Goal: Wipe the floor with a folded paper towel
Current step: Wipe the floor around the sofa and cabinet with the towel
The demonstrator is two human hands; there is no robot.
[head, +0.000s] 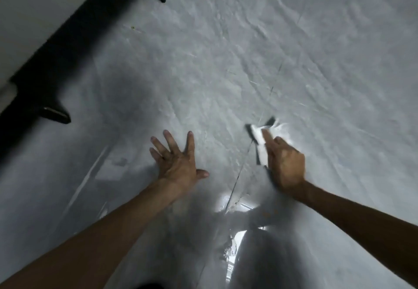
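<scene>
Towel [260, 147] in right hand [285, 165], left hand [177, 163] splayed

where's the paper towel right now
Head view, right of centre: the paper towel lies on the grey floor under the right hand, at the dark seam, across from the left hand.

White paper towel [262, 147] — grey marbled floor [226, 51]
</scene>
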